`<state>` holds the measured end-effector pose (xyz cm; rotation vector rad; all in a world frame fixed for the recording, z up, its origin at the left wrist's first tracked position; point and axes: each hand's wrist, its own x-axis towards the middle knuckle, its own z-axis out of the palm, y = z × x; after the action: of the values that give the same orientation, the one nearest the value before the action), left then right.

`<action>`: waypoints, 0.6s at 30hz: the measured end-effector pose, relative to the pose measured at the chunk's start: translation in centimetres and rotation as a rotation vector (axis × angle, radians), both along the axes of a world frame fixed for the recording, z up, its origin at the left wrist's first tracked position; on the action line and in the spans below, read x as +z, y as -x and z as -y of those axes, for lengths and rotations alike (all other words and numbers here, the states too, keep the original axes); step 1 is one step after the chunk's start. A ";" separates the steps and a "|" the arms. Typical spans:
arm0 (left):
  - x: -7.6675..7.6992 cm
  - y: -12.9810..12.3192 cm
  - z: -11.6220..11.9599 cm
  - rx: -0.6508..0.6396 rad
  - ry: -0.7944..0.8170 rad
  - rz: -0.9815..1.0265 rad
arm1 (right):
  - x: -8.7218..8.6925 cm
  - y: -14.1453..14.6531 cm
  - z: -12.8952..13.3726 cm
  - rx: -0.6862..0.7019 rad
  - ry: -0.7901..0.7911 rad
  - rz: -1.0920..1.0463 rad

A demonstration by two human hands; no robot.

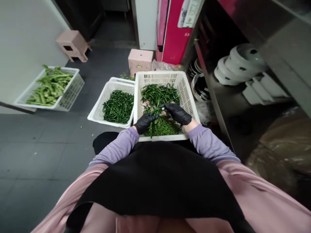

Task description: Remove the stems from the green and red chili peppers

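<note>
Both of my hands, in black gloves, work over a deep white plastic basket (190,94). My left hand (145,123) is closed around a small bunch of slender green vegetables (153,127). Beside it, my right hand (178,114) is closed, its fingertips at the top of the bunch; a small pale spot shows there, too small to name. At the basket's far end lies a heap of long, glossy dark-green vegetables (159,93). Finer, lighter green pieces (166,126) are piled at the near end, partly hidden by my hands.
A second white basket (96,110) at the left holds short dark-green pieces (118,106). Farther left, another basket (70,94) carries thick pale-green stalks (50,87). Pink stools (140,60) stand behind. A metal shelf (224,106) with white dishes (243,64) runs along the right.
</note>
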<state>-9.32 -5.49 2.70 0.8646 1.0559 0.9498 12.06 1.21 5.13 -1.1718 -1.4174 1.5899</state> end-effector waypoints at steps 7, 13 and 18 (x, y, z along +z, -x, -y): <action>1.8 -2.5 -3.6 -0.277 0.068 -0.161 | -1.4 -0.6 1.2 -0.040 0.143 -0.217; 1.8 -3.7 -4.3 -0.152 0.061 -0.173 | -2.2 -2.6 -0.6 -0.222 0.017 -0.259; 0.7 -4.1 -4.0 -0.121 0.029 -0.223 | -2.6 -2.8 -1.0 -0.256 -0.026 -0.295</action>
<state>-5.26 -1.48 3.35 1.0151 1.1905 0.7471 14.85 2.22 2.52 -1.0093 -1.0509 1.4871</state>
